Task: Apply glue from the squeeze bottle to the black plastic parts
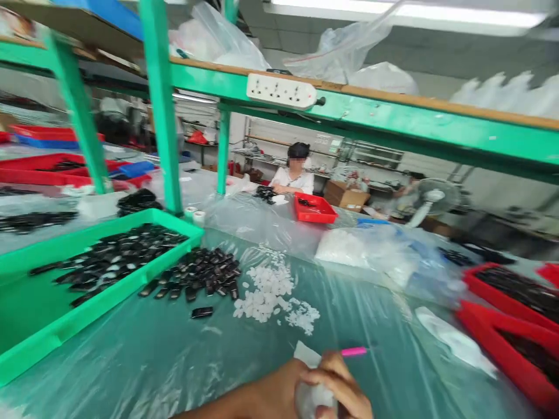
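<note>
My left hand (279, 387) reaches in from the bottom edge, its fingers mostly hidden and closed. Against it, my right hand (347, 387) has its fingers bent around a pale, greyish rounded thing (315, 398) whose kind I cannot make out. A white scrap (308, 354) shows just beyond the hands. The thin pink stick (353, 351) juts out beside my right fingers; whether it is held or lying there is unclear. Ahead lie a pile of small white discs (266, 291) and a heap of small black glossy pieces (209, 270), with one black piece (202, 312) apart.
On the left stands a green tray (94, 311) with many black pieces. Red trays (493, 331) and a white cloth (456, 340) are at right. Clear plastic bags (371, 250) lie further back. A green shelf frame (159, 105) rises ahead; a co-worker (294, 174) sits beyond.
</note>
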Motion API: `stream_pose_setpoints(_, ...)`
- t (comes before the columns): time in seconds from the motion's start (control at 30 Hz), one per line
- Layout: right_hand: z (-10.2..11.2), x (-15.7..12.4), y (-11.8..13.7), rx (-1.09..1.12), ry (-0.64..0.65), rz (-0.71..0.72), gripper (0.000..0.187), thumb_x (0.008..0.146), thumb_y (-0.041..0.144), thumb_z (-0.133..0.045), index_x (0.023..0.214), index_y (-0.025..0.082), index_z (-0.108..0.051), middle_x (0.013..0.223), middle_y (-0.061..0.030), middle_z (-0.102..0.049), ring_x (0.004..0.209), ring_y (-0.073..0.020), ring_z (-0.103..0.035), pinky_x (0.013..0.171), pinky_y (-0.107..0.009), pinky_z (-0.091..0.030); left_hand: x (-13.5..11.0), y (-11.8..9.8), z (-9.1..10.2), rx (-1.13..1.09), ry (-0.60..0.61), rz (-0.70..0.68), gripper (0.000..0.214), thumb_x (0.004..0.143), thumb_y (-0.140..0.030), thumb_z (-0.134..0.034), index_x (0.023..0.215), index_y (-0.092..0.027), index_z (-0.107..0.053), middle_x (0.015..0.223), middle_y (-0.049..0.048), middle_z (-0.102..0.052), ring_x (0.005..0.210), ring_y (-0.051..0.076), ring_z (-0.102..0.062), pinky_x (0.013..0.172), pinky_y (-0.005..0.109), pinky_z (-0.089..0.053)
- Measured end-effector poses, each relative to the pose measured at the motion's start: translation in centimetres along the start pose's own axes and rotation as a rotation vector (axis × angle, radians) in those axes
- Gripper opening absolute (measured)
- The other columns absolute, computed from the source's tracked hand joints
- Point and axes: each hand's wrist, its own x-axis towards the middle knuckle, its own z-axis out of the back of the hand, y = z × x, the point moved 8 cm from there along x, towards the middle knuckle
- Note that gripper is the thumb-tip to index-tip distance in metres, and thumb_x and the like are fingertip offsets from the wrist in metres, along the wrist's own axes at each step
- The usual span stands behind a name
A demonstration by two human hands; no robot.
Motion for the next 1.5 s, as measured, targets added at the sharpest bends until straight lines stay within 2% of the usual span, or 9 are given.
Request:
stream_pose_setpoints(0.13, 0.4, 0.8, -0.7, 0.181, -0.07, -0.029, 0.038, 0.078, 0.059, -0.054, 0.103, 0.033, -0.067, 0.06, -0.0001, -0.052, 0.055, -0.014, -0.049, 0.053, -0.025, -0.04, 0.3, -1.6, 0.0, 0.006, 0.031, 0.031, 0.034, 0.07, -0.042, -0.064, 0.087, -0.016, -0.052, 0.086, 0.0011, -0.046, 0.081, 0.016, -0.049, 0.078, 0.026, -0.043)
stream_pose_setpoints(0.33, -1.6, 0.5, -0.8, 0.328, 0.106, -0.128, 0.03, 0.077, 0.056, -0.058, 0.103, 0.041, -0.065, 0.062, 0.0008, -0.047, 0.06, -0.0133, -0.049, 0.056, -0.024, -0.038, -0.5, -0.4, 1.4, -0.051, -0.005, 0.045, 0.025, 0.076, -0.041, -0.057, 0.077, -0.017, -0.051, 0.076, -0.0035, -0.047, 0.068, 0.012, -0.049, 0.066, 0.024, -0.043)
stream_pose_setpoints(0.43, -1.7, 0.3, -1.0, 0.285, 0.112, -0.163, 0.026, 0.076, 0.055, -0.061, 0.097, 0.041, -0.068, 0.06, 0.0011, -0.045, 0.059, -0.0137, -0.048, 0.057, -0.024, -0.038, -1.0, -0.4, 2.1, -0.083, -0.008, 0.07, 0.023, 0.075, -0.039, -0.055, 0.074, -0.017, -0.048, 0.074, -0.0052, -0.048, 0.064, 0.011, -0.049, 0.058, 0.022, -0.041)
stream_pose_setpoints(0.53, -1.7, 0.4, -0.9, 0.2, 0.128, -0.145, 0.041, 0.077, 0.064, -0.051, 0.087, 0.032, -0.073, 0.059, -0.0005, -0.049, 0.059, -0.0154, -0.05, 0.059, -0.027, -0.039, -0.8, -0.8, 1.9, -0.05, -0.022, 0.079, 0.019, 0.077, -0.035, -0.053, 0.072, -0.017, -0.048, 0.074, -0.004, -0.047, 0.065, 0.012, -0.049, 0.058, 0.023, -0.04)
stream_pose_setpoints(0.77, -0.8, 0.6, -0.5, 0.024, -0.032, -0.062, 0.048, 0.084, 0.062, -0.039, 0.072, 0.024, -0.067, 0.058, -0.0006, -0.052, 0.058, -0.0162, -0.048, 0.06, -0.03, -0.035, 0.1, -1.6, 0.2, 0.094, -0.086, 0.011, 0.024, 0.076, -0.035, -0.056, 0.064, -0.017, -0.046, 0.071, -0.0015, -0.039, 0.068, 0.013, -0.04, 0.067, 0.024, -0.04)
stream_pose_setpoints(0.87, -0.8, 0.4, -0.5, -0.017, -0.057, -0.041, 0.045, 0.086, 0.06, -0.039, 0.075, 0.025, -0.065, 0.059, -0.0003, -0.052, 0.059, -0.0164, -0.047, 0.061, -0.031, -0.033, 0.1, -1.7, 0.4, 0.102, -0.117, -0.008, 0.029, 0.079, -0.039, -0.051, 0.062, -0.017, -0.044, 0.069, -0.0013, -0.038, 0.068, 0.013, -0.039, 0.069, 0.024, -0.04)
stream_pose_setpoints(1.13, -0.6, -0.7, -0.7, -0.16, -0.128, -0.063, 0.039, 0.089, 0.053, -0.039, 0.081, 0.023, -0.063, 0.063, -0.001, -0.051, 0.059, -0.0169, -0.046, 0.06, -0.032, -0.033, 0.2, -1.6, 1.0, 0.092, -0.231, -0.083, 0.035, 0.073, -0.043, -0.061, 0.059, -0.016, -0.043, 0.064, -0.0013, -0.036, 0.068, 0.015, -0.041, 0.071, 0.027, -0.039)
stream_pose_setpoints(1.27, -0.1, -0.9, -0.6, -0.218, -0.216, -0.056, 0.031, 0.088, 0.047, -0.044, 0.089, 0.023, -0.063, 0.065, -0.001, -0.053, 0.058, -0.0167, -0.047, 0.059, -0.031, -0.035, -0.1, -1.9, 1.4, 0.072, -0.247, -0.051, 0.03, 0.071, -0.04, -0.064, 0.062, -0.016, -0.047, 0.065, -0.0007, -0.041, 0.07, 0.016, -0.043, 0.067, 0.024, -0.039)
stream_pose_setpoints(1.5, 0.4, -1.2, -1.7, -0.126, -0.175, -0.1, 0.03, 0.084, 0.045, -0.054, 0.106, 0.027, -0.065, 0.062, 0.0002, -0.05, 0.056, -0.0165, -0.05, 0.056, -0.029, -0.041, 0.0, -1.2, 1.3, 0.005, -0.235, 0.009, 0.026, 0.067, -0.035, -0.069, 0.074, -0.015, -0.054, 0.077, 0.0009, -0.052, 0.075, 0.017, -0.051, 0.064, 0.021, -0.042)
